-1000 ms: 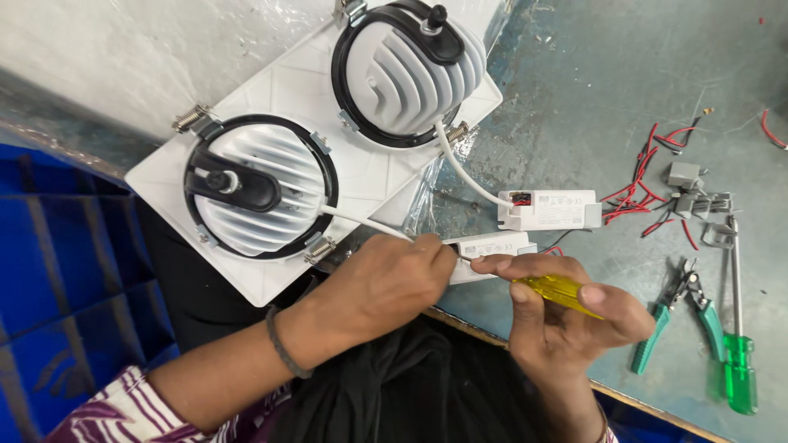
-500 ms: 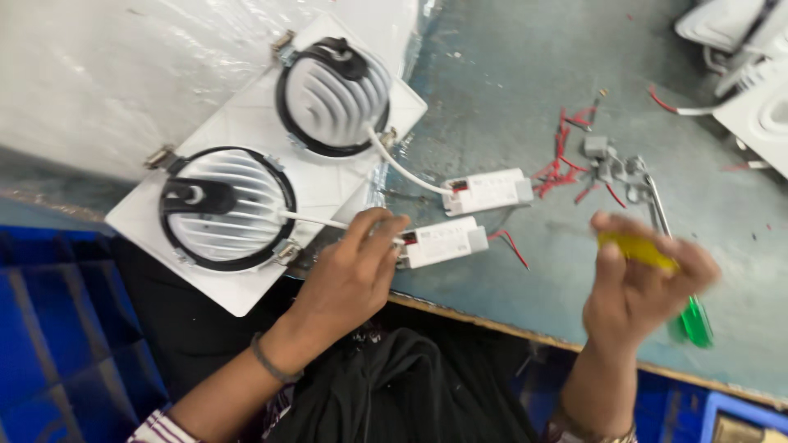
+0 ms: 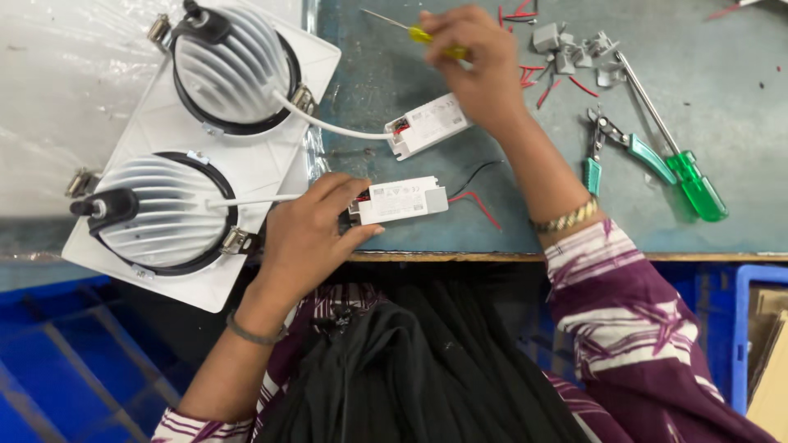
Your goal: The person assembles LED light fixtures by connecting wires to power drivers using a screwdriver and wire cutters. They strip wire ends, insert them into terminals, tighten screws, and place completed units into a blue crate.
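While the grey-blue workbench [image 3: 706, 123] fills most of your view, the biggest thing on it is the white twin downlight fixture [image 3: 246, 164] lying face down at your left, overhanging the bench edge, with two ribbed round heat sinks, one [image 3: 234, 70] farther from you and one [image 3: 164, 213] nearer. A clear plastic sheet [image 3: 66, 98] lies under and beside it. White cables run from each heat sink to two small white driver boxes: the far driver box [image 3: 428, 125] sits below your right hand, and the near driver box [image 3: 400, 200] lies just inside the bench edge with red and black wires trailing from its right end.

Your left hand [image 3: 312, 238] curls loosely around the left end of the near box, thumb and fingers touching it. Your right hand [image 3: 480, 61] is closed around a yellow-handled screwdriver [image 3: 410, 31], its thin shaft pointing left, held above the bench. To the right lie green-handled pliers [image 3: 620, 148], a green screwdriver [image 3: 681, 164], and small grey connectors [image 3: 566, 45] among red wire scraps [image 3: 533, 78].
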`<action>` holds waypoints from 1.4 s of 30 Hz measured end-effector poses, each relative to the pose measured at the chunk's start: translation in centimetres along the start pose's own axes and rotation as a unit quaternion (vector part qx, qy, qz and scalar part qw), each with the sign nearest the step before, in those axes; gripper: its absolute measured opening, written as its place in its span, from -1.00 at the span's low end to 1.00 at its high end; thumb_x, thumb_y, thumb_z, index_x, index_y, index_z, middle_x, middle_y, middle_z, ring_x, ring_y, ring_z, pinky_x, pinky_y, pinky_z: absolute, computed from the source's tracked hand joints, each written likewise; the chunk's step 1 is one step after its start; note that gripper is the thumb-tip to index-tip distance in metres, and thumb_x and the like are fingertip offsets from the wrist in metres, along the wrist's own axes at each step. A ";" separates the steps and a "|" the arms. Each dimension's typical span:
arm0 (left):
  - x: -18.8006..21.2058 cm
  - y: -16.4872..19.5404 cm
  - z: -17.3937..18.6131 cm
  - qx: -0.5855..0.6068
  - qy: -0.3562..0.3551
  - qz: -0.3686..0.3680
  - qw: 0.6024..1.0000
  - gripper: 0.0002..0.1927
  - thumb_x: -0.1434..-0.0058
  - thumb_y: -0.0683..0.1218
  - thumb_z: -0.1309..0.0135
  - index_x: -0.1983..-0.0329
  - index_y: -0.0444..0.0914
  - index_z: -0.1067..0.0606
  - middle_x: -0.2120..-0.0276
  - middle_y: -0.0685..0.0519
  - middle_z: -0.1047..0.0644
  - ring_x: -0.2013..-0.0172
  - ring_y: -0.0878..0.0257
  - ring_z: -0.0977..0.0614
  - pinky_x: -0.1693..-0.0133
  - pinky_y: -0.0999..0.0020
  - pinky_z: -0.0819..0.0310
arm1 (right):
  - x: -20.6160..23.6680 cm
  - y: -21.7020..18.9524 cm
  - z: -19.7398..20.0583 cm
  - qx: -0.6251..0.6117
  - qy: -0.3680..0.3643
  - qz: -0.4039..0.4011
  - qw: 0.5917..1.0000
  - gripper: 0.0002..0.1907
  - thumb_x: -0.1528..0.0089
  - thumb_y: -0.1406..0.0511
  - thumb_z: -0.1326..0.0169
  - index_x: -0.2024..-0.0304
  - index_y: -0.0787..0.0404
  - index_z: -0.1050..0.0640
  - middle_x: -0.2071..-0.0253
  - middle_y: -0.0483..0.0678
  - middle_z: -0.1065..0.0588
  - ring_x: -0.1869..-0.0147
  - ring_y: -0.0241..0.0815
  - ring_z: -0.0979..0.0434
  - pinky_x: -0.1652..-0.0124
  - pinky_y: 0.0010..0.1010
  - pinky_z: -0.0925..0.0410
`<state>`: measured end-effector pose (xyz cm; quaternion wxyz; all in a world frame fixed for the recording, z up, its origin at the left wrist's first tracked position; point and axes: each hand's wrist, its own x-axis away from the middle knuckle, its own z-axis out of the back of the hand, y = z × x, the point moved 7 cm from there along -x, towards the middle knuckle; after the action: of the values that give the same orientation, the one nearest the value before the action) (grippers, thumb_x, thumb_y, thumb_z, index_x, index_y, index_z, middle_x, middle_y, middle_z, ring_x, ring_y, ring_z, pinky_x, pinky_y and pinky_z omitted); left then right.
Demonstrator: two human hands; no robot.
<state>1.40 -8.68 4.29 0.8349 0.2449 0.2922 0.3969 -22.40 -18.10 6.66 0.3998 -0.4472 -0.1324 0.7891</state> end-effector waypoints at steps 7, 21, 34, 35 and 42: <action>0.3 -0.8 -0.2 0.009 0.007 -0.003 1.000 -0.44 -0.01 0.13 -0.36 -0.05 -0.20 -0.57 0.03 0.04 -0.58 0.30 0.04 -0.67 0.32 0.21 -0.55 | 2.9 7.7 9.4 0.125 0.070 -0.234 0.962 -0.78 -0.40 0.38 -0.36 0.02 0.26 -0.55 0.07 -0.05 -0.61 0.10 -0.20 -0.73 0.13 -0.35 -0.53; 0.9 -0.6 -0.5 0.005 0.019 -0.012 1.000 -0.44 -0.09 0.11 -0.31 -0.11 -0.21 -0.53 0.05 0.04 -0.56 0.27 0.02 -0.66 0.29 0.16 -0.55 | 3.1 7.6 9.5 0.357 -0.143 -0.154 0.910 -0.79 -0.22 0.24 -0.36 0.13 0.14 -0.68 0.29 0.05 -0.57 0.08 0.07 -0.55 0.04 -0.13 -0.38; 2.2 1.4 2.0 0.004 0.063 -0.050 0.997 -0.46 -0.18 0.00 -0.26 -0.17 -0.36 -0.50 -0.16 -0.16 -0.49 0.36 0.03 -0.66 0.37 0.22 -0.56 | 2.2 4.9 8.1 0.289 -0.254 -0.260 0.886 -0.48 -0.18 0.32 -0.21 -0.23 0.07 -0.57 0.39 0.01 -0.57 0.32 -0.01 -0.59 0.21 -0.19 -0.42; 2.6 1.6 2.4 -0.009 0.074 -0.048 0.996 -0.52 -0.22 -0.03 -0.24 -0.15 -0.35 -0.51 -0.15 -0.13 -0.51 0.39 0.06 -0.66 0.38 0.25 -0.55 | 2.5 5.1 8.4 0.309 -0.263 -0.277 0.871 -0.48 -0.20 0.36 -0.18 -0.24 0.06 -0.58 0.43 0.08 -0.54 0.35 0.03 -0.56 0.22 -0.19 -0.42; 3.8 3.2 4.2 -0.105 0.160 -0.079 0.978 -0.72 -0.26 -0.15 -0.18 -0.03 -0.31 -0.58 -0.02 -0.02 -0.58 0.30 0.13 -0.61 0.28 0.27 -0.53 | 1.1 3.9 7.6 0.381 -0.260 -0.157 0.873 -0.63 -0.17 0.25 -0.35 -0.03 0.14 -0.69 0.34 0.07 -0.59 0.28 0.04 -0.58 0.25 -0.21 -0.41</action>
<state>4.58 -4.54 8.23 0.8271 0.0649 0.3974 0.3920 -30.89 -18.63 8.07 0.6090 -0.0126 0.0111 0.7930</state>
